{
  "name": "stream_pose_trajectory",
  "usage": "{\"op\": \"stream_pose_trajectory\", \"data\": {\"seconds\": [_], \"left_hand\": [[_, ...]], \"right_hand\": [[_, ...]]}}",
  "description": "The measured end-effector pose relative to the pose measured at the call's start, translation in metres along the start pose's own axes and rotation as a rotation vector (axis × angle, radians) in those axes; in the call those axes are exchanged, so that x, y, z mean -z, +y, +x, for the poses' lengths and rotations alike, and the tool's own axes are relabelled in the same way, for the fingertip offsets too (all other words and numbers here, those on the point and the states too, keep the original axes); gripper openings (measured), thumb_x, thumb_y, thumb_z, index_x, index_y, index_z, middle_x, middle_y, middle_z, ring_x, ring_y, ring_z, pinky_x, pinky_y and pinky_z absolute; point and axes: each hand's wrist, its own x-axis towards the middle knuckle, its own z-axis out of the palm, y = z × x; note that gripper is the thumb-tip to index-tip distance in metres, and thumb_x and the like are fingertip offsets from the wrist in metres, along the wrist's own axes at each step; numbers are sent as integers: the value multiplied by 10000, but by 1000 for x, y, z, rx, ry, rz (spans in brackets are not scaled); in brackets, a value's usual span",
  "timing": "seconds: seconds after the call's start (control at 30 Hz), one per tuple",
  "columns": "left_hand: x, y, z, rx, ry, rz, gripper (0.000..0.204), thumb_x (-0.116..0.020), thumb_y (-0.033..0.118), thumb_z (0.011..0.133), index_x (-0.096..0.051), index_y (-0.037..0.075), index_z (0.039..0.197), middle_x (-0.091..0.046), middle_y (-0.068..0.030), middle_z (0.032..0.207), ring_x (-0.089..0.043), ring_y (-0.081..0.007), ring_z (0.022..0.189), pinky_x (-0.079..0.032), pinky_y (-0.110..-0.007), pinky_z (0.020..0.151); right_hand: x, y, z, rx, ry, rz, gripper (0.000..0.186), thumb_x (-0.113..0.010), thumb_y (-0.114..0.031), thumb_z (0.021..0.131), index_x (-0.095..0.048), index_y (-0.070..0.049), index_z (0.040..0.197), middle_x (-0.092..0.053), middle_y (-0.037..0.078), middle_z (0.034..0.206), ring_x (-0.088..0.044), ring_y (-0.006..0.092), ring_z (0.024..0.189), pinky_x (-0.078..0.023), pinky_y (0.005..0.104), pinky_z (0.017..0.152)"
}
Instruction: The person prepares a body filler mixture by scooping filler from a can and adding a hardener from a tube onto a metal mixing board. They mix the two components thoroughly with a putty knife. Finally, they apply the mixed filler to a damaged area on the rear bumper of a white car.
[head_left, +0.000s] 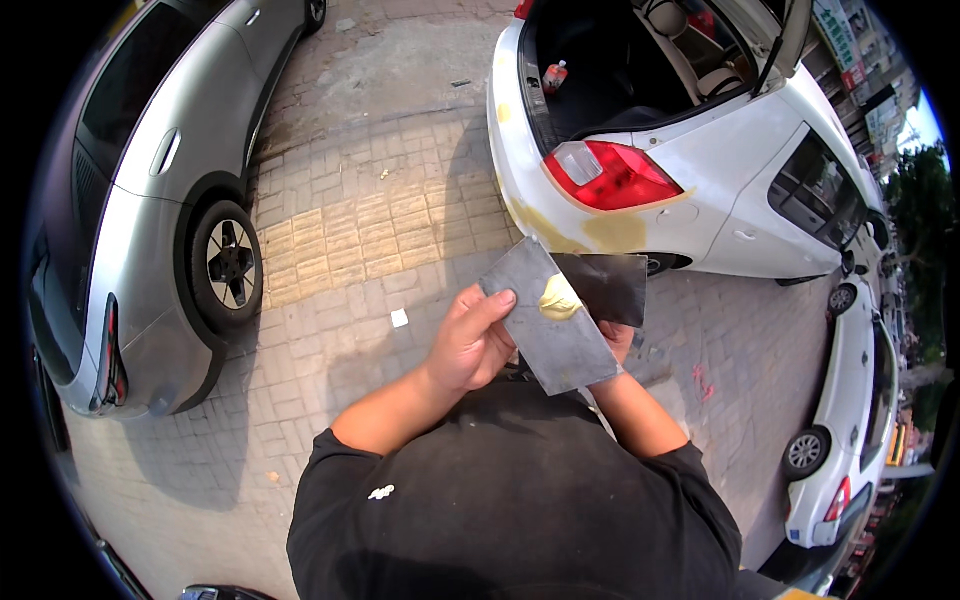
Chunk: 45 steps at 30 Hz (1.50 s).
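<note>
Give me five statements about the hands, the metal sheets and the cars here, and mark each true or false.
1. The left hand grips a grey metal sheet. True.
2. A blob of yellow putty lies on that sheet. True.
3. The white car has its boot shut. False: the boot stands open.
4. The right hand is empty. False: it holds a darker sheet behind the grey one.
5. Yellowish filler patches show on the white car's rear. True.
</note>
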Motion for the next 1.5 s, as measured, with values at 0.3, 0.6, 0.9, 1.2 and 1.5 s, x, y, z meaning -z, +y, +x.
{"op": "stream_pose_trajectory", "data": {"seconds": [0.3, 0.6, 0.9, 1.2, 1.5], "left_hand": [[-2, -4, -1, 19, 12, 4, 356, -499, 165, 974, -503, -58, 1252, -625, -163, 1195, -617, -255, 1103, -486, -415, 965], [28, 2, -5, -79, 223, 27, 322, -501, 140, 970, -525, -58, 1223, -632, -150, 1189, -618, -247, 1102, -475, -400, 977], [8, -5, -2, -39, 25, 40, 328, -496, 160, 983, -519, -53, 1231, -630, -152, 1190, -616, -246, 1101, -480, -397, 975], [33, -24, -2, 16, 226, -50, 378, -446, 188, 1002, -461, -48, 1296, -590, -162, 1259, -576, -281, 1172, -445, -444, 1020], [35, -32, 8, 76, 101, -7, 360, -436, 185, 1002, -498, -67, 1251, -617, -171, 1215, -604, -285, 1131, -465, -439, 997]], "right_hand": [[11, 19, -8, -322, -283, -630, 483, -690, -124, 861, -527, 3, 1298, -593, 118, 1259, -579, 190, 1125, -484, 334, 927], [-8, 8, 12, -10, -63, -4, 345, -598, 34, 896, -555, 31, 1239, -618, 104, 1221, -602, 187, 1093, -484, 320, 933], [19, 20, 3, -449, -85, 197, 380, -551, -58, 927, -509, 12, 1298, -593, 118, 1248, -612, 194, 1077, -511, 320, 902], [6, 18, -9, -144, -66, -110, 362, -617, -26, 899, -549, -2, 1255, -625, 93, 1190, -612, 169, 1059, -498, 315, 907], [32, 26, -10, -578, 116, 82, 455, -633, -193, 896, -479, -33, 1293, -623, 81, 1112, -632, 183, 954, -518, 309, 839]]}}
